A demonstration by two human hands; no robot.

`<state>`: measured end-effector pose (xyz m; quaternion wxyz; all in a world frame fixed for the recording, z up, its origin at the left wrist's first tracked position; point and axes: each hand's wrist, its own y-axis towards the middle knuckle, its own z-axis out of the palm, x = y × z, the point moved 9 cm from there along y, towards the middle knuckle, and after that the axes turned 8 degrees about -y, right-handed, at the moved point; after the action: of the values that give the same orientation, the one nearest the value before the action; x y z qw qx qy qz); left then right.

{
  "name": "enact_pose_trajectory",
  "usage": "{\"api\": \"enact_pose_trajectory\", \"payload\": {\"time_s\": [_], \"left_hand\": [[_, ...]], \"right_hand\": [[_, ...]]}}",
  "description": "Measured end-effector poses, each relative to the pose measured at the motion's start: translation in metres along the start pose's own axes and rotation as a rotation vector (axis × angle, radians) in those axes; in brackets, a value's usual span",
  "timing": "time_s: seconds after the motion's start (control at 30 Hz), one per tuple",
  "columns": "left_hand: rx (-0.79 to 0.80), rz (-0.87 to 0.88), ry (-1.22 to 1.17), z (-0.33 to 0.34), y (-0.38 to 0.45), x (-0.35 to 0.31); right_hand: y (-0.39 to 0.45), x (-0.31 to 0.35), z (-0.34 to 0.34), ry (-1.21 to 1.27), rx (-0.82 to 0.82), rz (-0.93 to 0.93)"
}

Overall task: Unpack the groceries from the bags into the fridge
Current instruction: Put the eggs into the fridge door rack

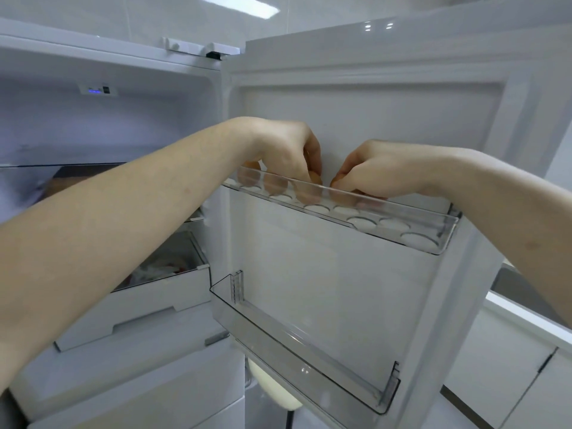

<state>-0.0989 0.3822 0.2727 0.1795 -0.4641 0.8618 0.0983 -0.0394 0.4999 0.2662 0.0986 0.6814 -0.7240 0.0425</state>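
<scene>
Eggs (274, 182) sit in the door's egg tray (402, 224) — both hands, left (288, 150) and right (368, 171), each pinch one.

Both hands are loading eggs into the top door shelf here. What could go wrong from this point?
1. The left hand and right hand work close together over the egg tray; a bump could knock an egg already seated.
2. The eggs sit at the hinge end of the tray, partly hidden behind its clear rim, so one could be set off its hole and roll.
3. The tray hangs on the open door; swinging it hard might jolt the eggs.
</scene>
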Motion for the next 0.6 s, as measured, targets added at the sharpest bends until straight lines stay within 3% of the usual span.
{"api": "enact_pose_trajectory", "payload": {"time_s": [0.37, 0.6], "left_hand": [[-0.003, 0.036, 0.010, -0.003, -0.004, 0.002], [-0.012, 0.087, -0.044, -0.002, 0.001, 0.005]], "right_hand": [[-0.004, -0.003, 0.012, 0.058, 0.094, -0.005], [-0.010, -0.004, 0.007, 0.050, 0.042, 0.002]]}}
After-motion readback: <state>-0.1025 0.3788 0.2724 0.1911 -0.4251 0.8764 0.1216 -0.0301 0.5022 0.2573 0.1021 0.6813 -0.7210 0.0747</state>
